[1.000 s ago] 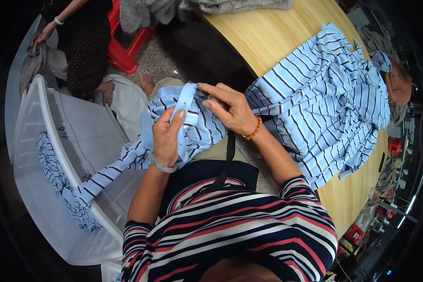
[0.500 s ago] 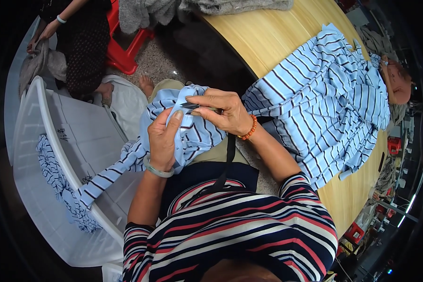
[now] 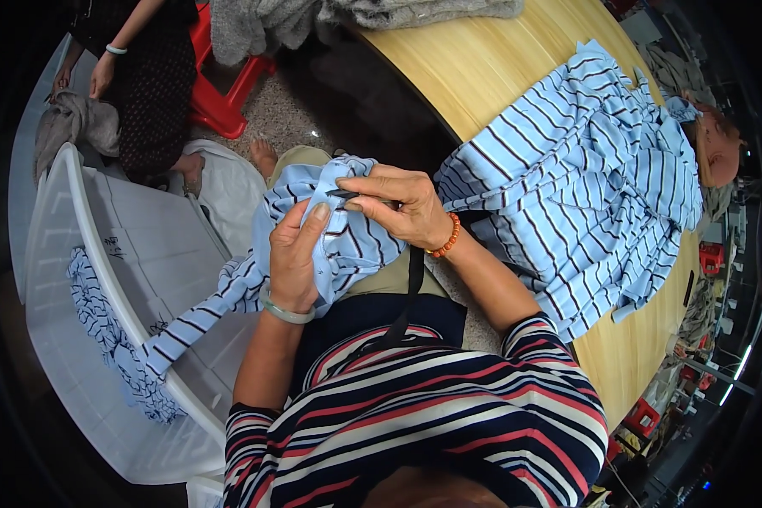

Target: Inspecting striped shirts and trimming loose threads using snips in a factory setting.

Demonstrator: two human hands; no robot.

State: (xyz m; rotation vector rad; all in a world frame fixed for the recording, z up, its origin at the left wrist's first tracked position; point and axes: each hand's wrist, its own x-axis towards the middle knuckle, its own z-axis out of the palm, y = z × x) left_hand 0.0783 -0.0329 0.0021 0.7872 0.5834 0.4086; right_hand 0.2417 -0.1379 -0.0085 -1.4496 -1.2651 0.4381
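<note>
A light-blue garment (image 3: 368, 250) with dark and white stripes lies across my lap, one end trailing left over a bin's rim. My left hand (image 3: 292, 267) pinches a plain blue band of it between thumb and fingers. From the other side, my right hand (image 3: 408, 207) grips small dark thread snips (image 3: 340, 194), their pointed tips at the band. Most of the snips is hidden in my fingers. To the right, a heap of matching striped cloth (image 3: 576, 195) covers part of a wooden table (image 3: 432, 68).
At left stands a white plastic bin (image 3: 157, 233), with more striped cloth (image 3: 114, 339) beside its near wall. Beyond it, a co-worker's hand (image 3: 102, 76) is near grey knitwear (image 3: 80, 123). A red stool (image 3: 224, 97) and white bag (image 3: 229, 182) sit ahead. Another person (image 3: 720, 148) is far right.
The snips' tips have shifted slightly on the band, while both my hands stay nearly in place. The co-worker's hands have moved apart over the grey knitwear.
</note>
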